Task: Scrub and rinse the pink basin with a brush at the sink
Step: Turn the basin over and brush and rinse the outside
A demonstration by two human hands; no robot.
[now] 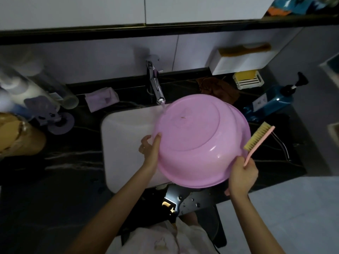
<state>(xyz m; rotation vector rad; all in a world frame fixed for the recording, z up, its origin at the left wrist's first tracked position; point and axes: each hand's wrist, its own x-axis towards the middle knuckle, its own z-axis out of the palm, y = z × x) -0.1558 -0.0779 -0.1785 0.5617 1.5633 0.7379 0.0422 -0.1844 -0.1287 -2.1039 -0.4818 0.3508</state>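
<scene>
One pink basin (198,140) hangs between the two hands, turned bottom-up and tilted over the one white sink (126,136). The left hand (149,149) grips its left rim, thumb laid up the outer wall and the other fingers curled behind. The right hand (242,175) is closed round the handle of the single brush (257,140), bristles pointing up and away. It seems to steady the near rim too, though that is hard to see. Beyond the hands, one faucet (155,85) runs water (163,109) onto the basin's far edge. Right of the brush, one blue pump bottle (271,101) stands on the dark surface (73,162).
</scene>
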